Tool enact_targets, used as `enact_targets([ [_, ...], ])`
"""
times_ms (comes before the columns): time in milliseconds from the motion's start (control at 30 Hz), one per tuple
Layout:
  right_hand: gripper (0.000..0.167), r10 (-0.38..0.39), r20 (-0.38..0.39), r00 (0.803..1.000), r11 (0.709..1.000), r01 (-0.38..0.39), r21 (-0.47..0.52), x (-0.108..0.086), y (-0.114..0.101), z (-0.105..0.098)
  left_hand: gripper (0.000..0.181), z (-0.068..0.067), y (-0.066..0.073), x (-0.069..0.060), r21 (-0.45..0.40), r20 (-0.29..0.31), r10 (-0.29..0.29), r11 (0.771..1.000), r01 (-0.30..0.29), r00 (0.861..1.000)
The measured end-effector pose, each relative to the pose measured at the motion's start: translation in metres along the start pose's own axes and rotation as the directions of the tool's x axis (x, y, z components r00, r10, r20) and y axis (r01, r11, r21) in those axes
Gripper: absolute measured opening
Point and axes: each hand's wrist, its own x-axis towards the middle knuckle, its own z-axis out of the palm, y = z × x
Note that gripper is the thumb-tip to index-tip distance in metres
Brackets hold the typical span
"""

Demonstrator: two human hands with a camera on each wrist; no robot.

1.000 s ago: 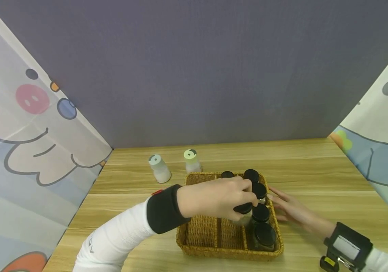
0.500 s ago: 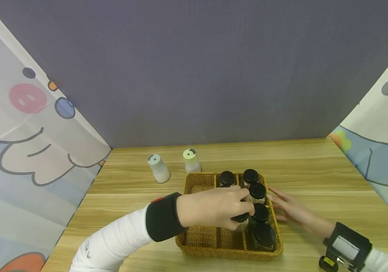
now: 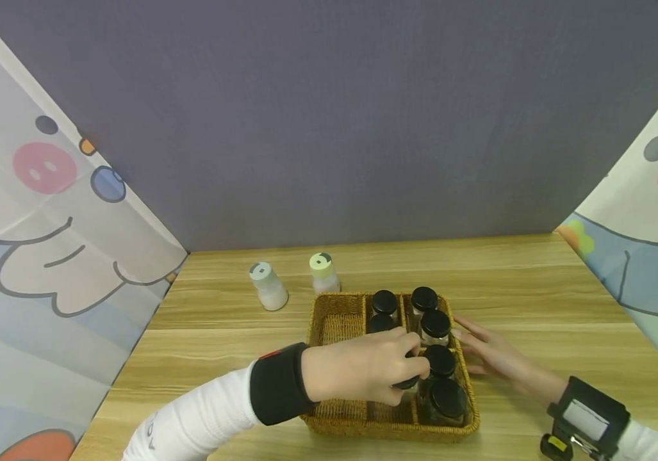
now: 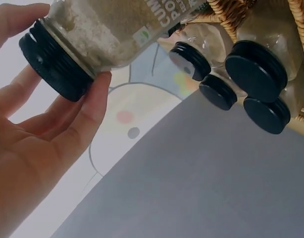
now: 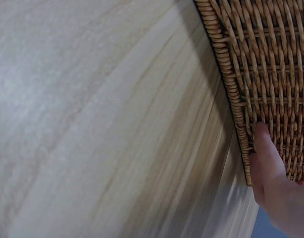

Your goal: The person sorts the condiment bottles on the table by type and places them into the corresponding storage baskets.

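Observation:
My left hand [image 3: 366, 365] grips a glass spice jar [image 4: 100, 32] by its black lid, over the front part of the basket's middle column. In the left wrist view, thumb and fingers surround the lid, and part of a cumin label shows. In the head view the hand covers most of this jar. Several more black-lidded jars, one of them a spice jar [image 3: 435, 325], stand in the wicker basket [image 3: 389, 430]. My right hand [image 3: 496, 355] rests with extended fingers against the basket's right outer side, as the right wrist view also shows.
Two white shakers stand behind the basket on the wooden table [image 3: 542, 288]: one with a pale blue-green top [image 3: 269, 287], one with a yellow top [image 3: 324, 274]. A grey panel [image 3: 363, 128] rises at the back, with cartoon-printed cloths at both sides.
My left hand has moved slightly toward the front of the basket with the spice jar, uncovering jars at the back of the middle column. My right hand stays against the basket.

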Motion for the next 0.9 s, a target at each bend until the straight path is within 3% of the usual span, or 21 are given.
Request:
enact_targets([
  [233,0.067,-0.011,0.018,1.000,1.000,0.011,-0.001,0.001,0.001,0.000,0.023,0.004,0.001,-0.001,0.018,0.023,-0.031,0.999,0.030,0.999],
  [500,0.067,-0.014,0.030,0.999,1.000,0.014,-0.001,0.000,0.001,-0.001,0.027,0.007,0.002,-0.001,-0.054,0.112,-0.081,0.995,0.088,0.990],
  [900,0.066,-0.012,0.019,1.000,1.000,0.012,0.011,0.000,0.000,0.000,0.029,0.017,0.001,0.001,-0.027,0.165,-0.111,0.993,0.117,0.980],
])
